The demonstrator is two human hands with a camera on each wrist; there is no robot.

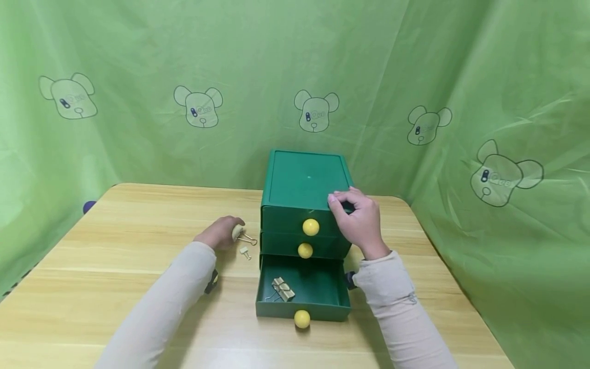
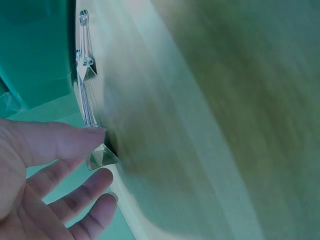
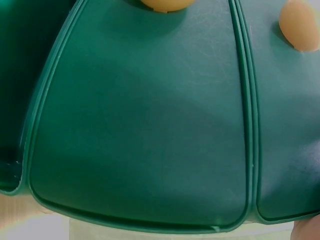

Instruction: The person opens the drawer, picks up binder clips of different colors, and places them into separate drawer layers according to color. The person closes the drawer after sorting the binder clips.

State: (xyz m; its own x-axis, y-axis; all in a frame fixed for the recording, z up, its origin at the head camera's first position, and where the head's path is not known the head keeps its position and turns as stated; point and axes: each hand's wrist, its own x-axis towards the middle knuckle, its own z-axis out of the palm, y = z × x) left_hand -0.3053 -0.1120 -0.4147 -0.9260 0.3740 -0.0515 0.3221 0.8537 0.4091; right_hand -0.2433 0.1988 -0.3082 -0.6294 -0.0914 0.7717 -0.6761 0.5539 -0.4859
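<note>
A green drawer cabinet (image 1: 304, 179) with yellow ball knobs stands on the table, its bottom drawer (image 1: 318, 284) pulled out. In that drawer lies a gold binder clip (image 1: 283, 289), toward the left. My left hand (image 1: 221, 233), left of the cabinet, pinches a larger binder clip (image 2: 101, 157); the thumb lies over its body, and part of the grip is hidden. Beside it is a small binder clip (image 1: 244, 251) on the table. My right hand (image 1: 364, 218) holds the cabinet's top front right corner, thumb and fingers bent around the edge.
The upper two drawers are closed, with a top knob (image 1: 311, 227) and a middle knob (image 1: 305, 250) on their fronts. Under everything is a light wooden table (image 1: 115, 271). A green curtain (image 1: 258, 61) printed with bear heads hangs behind and to the sides.
</note>
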